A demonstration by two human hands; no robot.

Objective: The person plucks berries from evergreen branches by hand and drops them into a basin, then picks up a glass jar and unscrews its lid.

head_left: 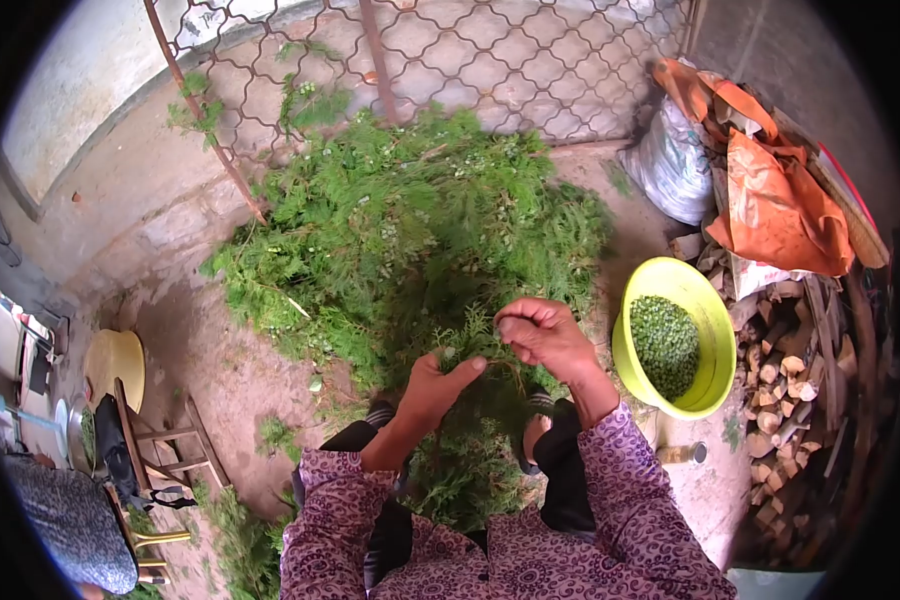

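My left hand (438, 392) is closed around a leafy green conifer sprig (467, 340), its thumb stretched to the right. Just right of it, my right hand (548, 342) is curled with thumb and fingertips pinched together. Whatever those fingertips hold is too small to make out. Beyond both hands spreads a large heap of green conifer branches (400, 210) dotted with small pale green cones. To the right stands a yellow-green plastic basin (712, 370) partly filled with small round green cones (664, 345).
A metal lattice gate (530, 70) backs the heap. Stacked firewood (785, 400), a white sack (673, 165) and an orange bag (780, 200) line the right side. At left are a wooden stool (175, 435), a yellow container (120, 365) and another person's patterned clothing (65, 525).
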